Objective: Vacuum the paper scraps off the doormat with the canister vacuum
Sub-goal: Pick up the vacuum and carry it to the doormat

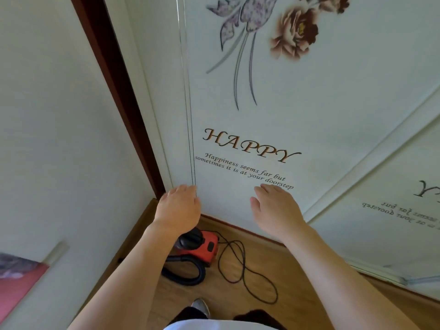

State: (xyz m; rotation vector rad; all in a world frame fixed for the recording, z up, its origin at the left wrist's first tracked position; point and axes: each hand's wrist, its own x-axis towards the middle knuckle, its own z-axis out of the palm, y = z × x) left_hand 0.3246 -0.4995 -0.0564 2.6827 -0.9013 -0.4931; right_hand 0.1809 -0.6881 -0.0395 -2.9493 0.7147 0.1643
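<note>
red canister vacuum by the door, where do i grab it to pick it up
Likely the black raised part on top of the red canister vacuum, reached straight down from above: it sits upright on the wooden floor, its black hose loops in front and the wall crowds its left.

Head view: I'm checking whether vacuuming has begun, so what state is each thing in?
left hand: open, holding nothing, raised by the door edge.
right hand: open, holding nothing, raised before the door.
canister vacuum: on the floor, untouched.
hose: curled beside the canister vacuum.
cord: lying loose on the floor; plug not visible.
</note>
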